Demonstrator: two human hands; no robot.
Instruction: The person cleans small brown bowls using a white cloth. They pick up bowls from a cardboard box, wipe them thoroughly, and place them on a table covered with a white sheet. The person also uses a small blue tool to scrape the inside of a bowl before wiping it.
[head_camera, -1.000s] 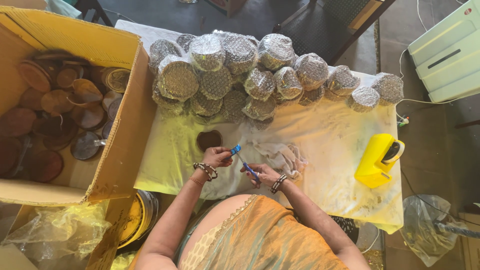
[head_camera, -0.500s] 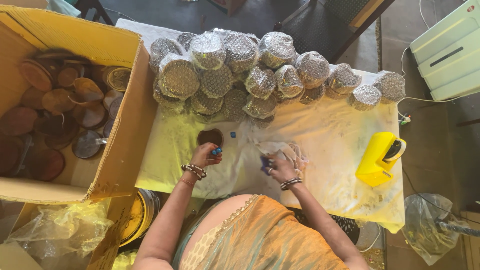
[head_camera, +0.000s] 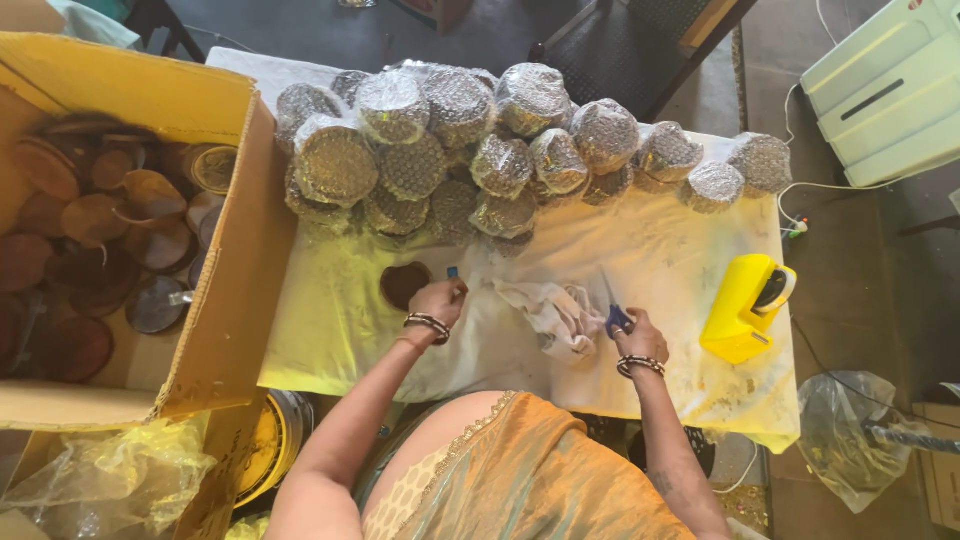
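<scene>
Beyond my grip: table (head_camera: 700, 250) under pale stained cloth, dark floor (head_camera: 300, 30), black chair (head_camera: 640, 50). Left of it, yellow carton (head_camera: 230, 300); far right, pale green cabinet (head_camera: 890, 90).

Scissors (head_camera: 612, 312) in right hand (head_camera: 640, 340): handles buried in the grip, only blades and a bit of blue show. Small blue thing (head_camera: 453, 272) at left hand (head_camera: 436, 300) fingertips: too small to identify. Cardboard box (head_camera: 215, 290) far left of left hand: cut by frame edge. Worktop (head_camera: 680, 250) near edge hidden behind the person's body.
</scene>
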